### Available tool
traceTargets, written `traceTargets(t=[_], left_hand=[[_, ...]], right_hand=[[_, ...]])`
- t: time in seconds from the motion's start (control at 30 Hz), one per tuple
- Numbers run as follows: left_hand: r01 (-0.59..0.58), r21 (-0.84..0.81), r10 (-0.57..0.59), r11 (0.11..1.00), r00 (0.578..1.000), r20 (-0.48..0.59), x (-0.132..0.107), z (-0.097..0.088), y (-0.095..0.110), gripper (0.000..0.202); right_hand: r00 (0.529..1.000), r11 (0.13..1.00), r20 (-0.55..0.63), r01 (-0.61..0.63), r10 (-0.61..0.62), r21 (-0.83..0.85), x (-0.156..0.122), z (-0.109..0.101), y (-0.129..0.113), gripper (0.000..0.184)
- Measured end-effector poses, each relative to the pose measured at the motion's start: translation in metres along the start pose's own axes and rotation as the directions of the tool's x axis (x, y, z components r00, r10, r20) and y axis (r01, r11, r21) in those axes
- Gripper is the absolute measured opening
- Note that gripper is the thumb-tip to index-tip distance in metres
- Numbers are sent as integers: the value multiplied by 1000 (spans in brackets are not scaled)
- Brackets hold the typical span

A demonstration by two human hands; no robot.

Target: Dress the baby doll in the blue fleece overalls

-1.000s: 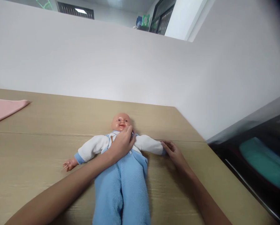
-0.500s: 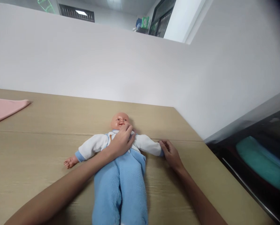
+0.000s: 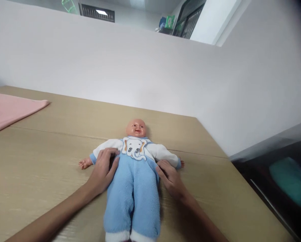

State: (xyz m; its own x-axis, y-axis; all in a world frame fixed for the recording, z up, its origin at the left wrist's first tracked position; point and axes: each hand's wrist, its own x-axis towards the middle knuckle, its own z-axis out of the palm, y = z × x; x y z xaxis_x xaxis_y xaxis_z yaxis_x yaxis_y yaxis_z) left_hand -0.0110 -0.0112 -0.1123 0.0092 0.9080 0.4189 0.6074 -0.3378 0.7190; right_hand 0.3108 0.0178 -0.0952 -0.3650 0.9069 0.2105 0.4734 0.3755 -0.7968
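A baby doll (image 3: 137, 129) lies on its back on the table, arms spread to both sides. It wears a fleece outfit (image 3: 132, 178) with blue trousers, white sleeves and an elephant on the chest. My left hand (image 3: 105, 166) rests against the doll's side by the sleeve, thumb apart from the fingers, holding nothing. At the opposite side of the waist, the fingertips and thumb of my right hand (image 3: 171, 176) close on the blue edge of the outfit, under the sleeve. The doll's small hands (image 3: 85, 163) show past the blue cuffs.
On the left of the brown table (image 3: 51, 161) lies a pink cloth (image 3: 11, 107). A seam runs across the tabletop. A white wall (image 3: 102, 64) stands behind it. Beyond the right edge, a dark object with a teal item (image 3: 289, 181) sits lower down.
My left hand has moved off the doll's chest to its side, uncovering the elephant. My right hand has left the sleeve cuff and come in to the waist. The view has shifted slightly left.
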Motion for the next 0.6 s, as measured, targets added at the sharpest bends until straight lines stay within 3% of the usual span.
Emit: traceTargets(t=[0.13, 0.23, 0.33, 0.4, 0.5, 0.6], left_hand=[[116, 6, -116, 993, 989, 89, -14, -10, -2, 35], [160, -1, -159, 987, 979, 126, -9, -13, 0, 43], [259, -62, -245, 964, 954, 174, -1, -13, 0, 48], [362, -120, -323, 925, 911, 255, 3, -13, -2, 50], [465, -180, -378, 867, 848, 372, 5, -14, -5, 52], [499, -261, -372, 827, 832, 412, 6, -13, -5, 51]], right_hand=[[983, 934, -2, -173, 183, 312, 5, 10, 13, 51], [966, 880, -99, -174, 240, 442, 14, 16, 22, 49], [932, 895, -239, -154, 272, 419, 21, 26, 28, 48], [911, 910, -297, -161, 287, 383, 22, 31, 30, 49], [908, 928, -313, -173, 281, 330, 21, 37, 29, 50], [917, 946, -302, -178, 259, 271, 19, 40, 26, 48]])
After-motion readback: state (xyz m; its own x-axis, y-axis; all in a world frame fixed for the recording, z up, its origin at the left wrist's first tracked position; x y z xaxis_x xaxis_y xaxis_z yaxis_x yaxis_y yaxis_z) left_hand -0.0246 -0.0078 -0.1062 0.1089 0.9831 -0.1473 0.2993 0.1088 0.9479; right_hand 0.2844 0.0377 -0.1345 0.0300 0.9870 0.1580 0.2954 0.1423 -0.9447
